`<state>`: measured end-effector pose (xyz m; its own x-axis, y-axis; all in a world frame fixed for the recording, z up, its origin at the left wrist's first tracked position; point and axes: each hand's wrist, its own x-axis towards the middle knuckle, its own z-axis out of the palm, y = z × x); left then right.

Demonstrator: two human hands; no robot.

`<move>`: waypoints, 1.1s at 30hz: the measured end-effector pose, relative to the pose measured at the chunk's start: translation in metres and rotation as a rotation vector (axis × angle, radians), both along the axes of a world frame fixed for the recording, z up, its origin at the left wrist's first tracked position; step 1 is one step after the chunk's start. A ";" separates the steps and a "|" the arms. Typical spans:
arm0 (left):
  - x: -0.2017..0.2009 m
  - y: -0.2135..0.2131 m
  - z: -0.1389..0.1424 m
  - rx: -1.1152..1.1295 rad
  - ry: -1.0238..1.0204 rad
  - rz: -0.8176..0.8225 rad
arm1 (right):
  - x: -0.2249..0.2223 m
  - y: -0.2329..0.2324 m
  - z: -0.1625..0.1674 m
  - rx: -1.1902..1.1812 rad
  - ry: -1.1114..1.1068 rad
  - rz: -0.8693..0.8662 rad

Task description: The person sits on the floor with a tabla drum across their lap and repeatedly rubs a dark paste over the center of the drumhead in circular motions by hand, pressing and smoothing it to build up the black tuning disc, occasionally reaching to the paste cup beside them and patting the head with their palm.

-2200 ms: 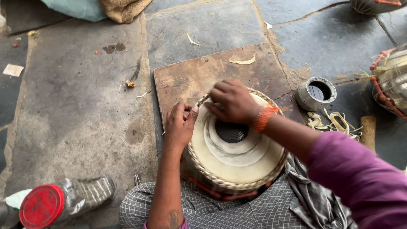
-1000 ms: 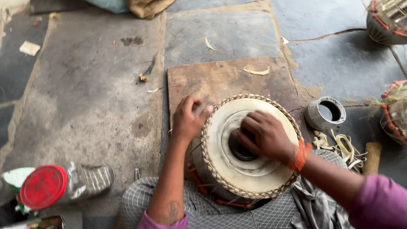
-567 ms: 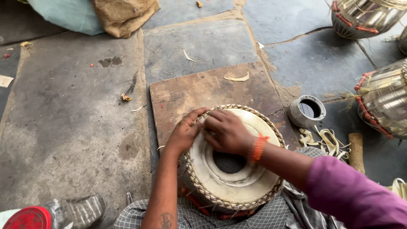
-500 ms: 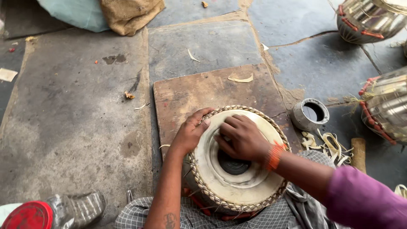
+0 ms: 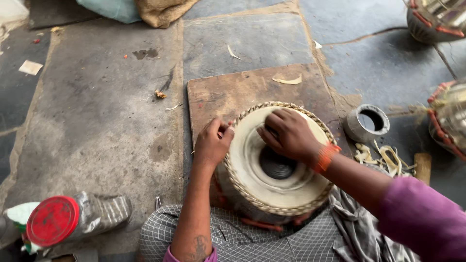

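- Stone floor (image 5: pixel 92 126): grey slabs with cracks and scattered scraps, lying under the drum and spreading out on all sides of it.
- Wooden board (image 5: pixel 242 90): flat on the floor, directly beneath and beyond the drum.
- Drum (image 5: pixel 279 194): sits at the person's lap on checked cloth (image 5: pixel 233 237), head facing up; pale skin with a black centre patch and a braided rim.
- Right hand (image 5: pixel 289 133): palm down on the drumhead's far side, fingers bent and pressing the skin just above the black patch. Holds nothing that can be seen.
- Left hand (image 5: pixel 212 143): at the drum's left rim, fingers curled narrow against the braid; whether it pinches something cannot be told.
- Plastic bottle (image 5: pixel 73 221): lying on its side, red cap, well left of the drum.
- Metal ring (image 5: pixel 366 123): on the floor right of the drum, with pale strips (image 5: pixel 383 157) just beside it.
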<state>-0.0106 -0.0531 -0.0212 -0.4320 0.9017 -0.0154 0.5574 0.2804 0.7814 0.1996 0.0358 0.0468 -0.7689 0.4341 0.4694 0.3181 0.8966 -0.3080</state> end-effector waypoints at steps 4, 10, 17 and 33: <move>0.000 0.011 -0.002 0.152 -0.030 -0.113 | 0.041 -0.053 0.004 -0.262 -0.012 -0.026; 0.007 0.045 -0.003 0.051 -0.273 -0.438 | 0.000 -0.095 -0.010 -0.157 0.004 0.264; 0.003 0.028 0.007 -0.075 -0.238 -0.287 | -0.008 -0.018 -0.006 0.040 0.088 0.086; 0.013 -0.003 0.018 -0.055 0.068 0.061 | -0.014 -0.004 -0.005 0.099 0.045 0.032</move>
